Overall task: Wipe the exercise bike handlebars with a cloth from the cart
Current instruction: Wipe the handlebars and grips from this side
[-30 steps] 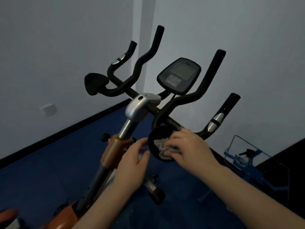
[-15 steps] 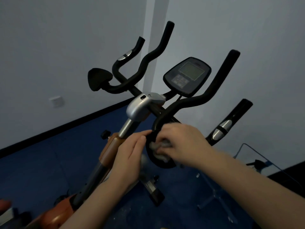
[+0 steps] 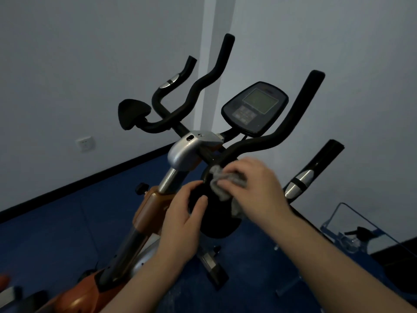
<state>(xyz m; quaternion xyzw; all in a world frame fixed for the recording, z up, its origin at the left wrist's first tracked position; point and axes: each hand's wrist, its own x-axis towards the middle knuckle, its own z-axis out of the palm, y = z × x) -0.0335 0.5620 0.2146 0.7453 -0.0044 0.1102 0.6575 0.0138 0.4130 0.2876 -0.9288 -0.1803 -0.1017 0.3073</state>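
Observation:
An exercise bike with black handlebars [image 3: 266, 141] fills the middle of the view, its console [image 3: 255, 107] raised between the bars. My right hand [image 3: 255, 188] presses a crumpled grey cloth [image 3: 223, 184] against the near right elbow pad [image 3: 216, 222], a round black pad at the bar's near end. My left hand [image 3: 182, 222] grips the left edge of that same pad, fingers curled around it. The other elbow pad [image 3: 133, 114] sits at the far left. Part of the cloth is hidden under my right fingers.
The silver stem cap [image 3: 187, 150] and orange post [image 3: 151, 208] stand just left of my hands. A blue cart [image 3: 361, 231] with a clear panel and a spray bottle is at the lower right. White walls meet behind the bike; the floor is blue.
The right hand with the cloth has shifted up over the pad's top edge, toward the bar. The left hand has closed further round the pad's edge. The view has swung, showing the cart again.

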